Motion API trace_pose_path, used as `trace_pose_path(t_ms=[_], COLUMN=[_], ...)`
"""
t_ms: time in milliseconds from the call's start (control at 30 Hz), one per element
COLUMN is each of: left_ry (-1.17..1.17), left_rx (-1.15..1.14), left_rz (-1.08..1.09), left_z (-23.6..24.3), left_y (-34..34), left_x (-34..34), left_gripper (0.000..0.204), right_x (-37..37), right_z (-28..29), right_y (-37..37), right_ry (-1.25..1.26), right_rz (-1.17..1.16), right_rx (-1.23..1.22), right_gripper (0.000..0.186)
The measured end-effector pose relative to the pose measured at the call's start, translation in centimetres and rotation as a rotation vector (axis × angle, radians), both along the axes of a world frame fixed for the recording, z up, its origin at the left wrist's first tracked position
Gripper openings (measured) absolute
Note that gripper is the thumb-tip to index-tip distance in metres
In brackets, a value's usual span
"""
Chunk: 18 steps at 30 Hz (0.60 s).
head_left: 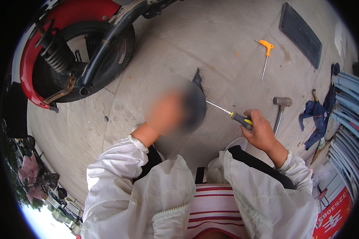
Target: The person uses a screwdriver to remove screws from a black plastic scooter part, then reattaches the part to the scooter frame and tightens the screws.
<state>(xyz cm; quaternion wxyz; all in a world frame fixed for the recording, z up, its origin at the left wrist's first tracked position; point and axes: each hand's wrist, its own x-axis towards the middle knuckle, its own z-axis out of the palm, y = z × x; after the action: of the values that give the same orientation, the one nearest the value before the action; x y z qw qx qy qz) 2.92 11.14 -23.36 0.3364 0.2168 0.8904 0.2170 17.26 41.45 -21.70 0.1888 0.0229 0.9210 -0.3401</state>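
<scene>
My right hand [260, 129] is wrapped round the dark grey and yellow handle of a screwdriver [241, 120]. Its thin metal shaft points left, and the tip reaches the edge of a dark part [196, 109]. A pointed black piece sticks up at the top of that part. On the part's left side is my left hand [165, 113]. A heavy blur covers this hand and much of the part, so the fingers and the part's kind cannot be made out.
A motorbike wheel [123, 51] with a red fender stands at upper left. To the right lie an orange-handled T-shaped hex key [266, 49], a hammer [281, 107], a flat black panel [301, 36] and dark blue cloth [321, 115]. Stacked blue-grey chairs [349, 107] line the right edge.
</scene>
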Motion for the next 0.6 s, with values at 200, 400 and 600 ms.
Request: trace_pose_path(t_ms=[200, 400, 600], left_ry=[0.185, 0.193, 0.302], left_rx=[0.047, 0.011, 0.023], left_rz=[0.102, 0.073, -0.046], left_z=[-1.4, -2.4, -2.6], left_y=[0.6, -0.3, -0.2], left_x=[1.9, 1.6, 1.2], left_gripper=[0.029, 0.030, 0.035], right_x=[1.4, 1.5, 1.7], right_z=[0.6, 1.2, 1.2], right_y=[0.4, -0.2, -0.6], right_ry=[0.038, 0.046, 0.029], right_rz=[0.042, 0.041, 0.026], right_rx=[-0.044, -0.051, -0.033], right_gripper=[0.039, 0.038, 0.037])
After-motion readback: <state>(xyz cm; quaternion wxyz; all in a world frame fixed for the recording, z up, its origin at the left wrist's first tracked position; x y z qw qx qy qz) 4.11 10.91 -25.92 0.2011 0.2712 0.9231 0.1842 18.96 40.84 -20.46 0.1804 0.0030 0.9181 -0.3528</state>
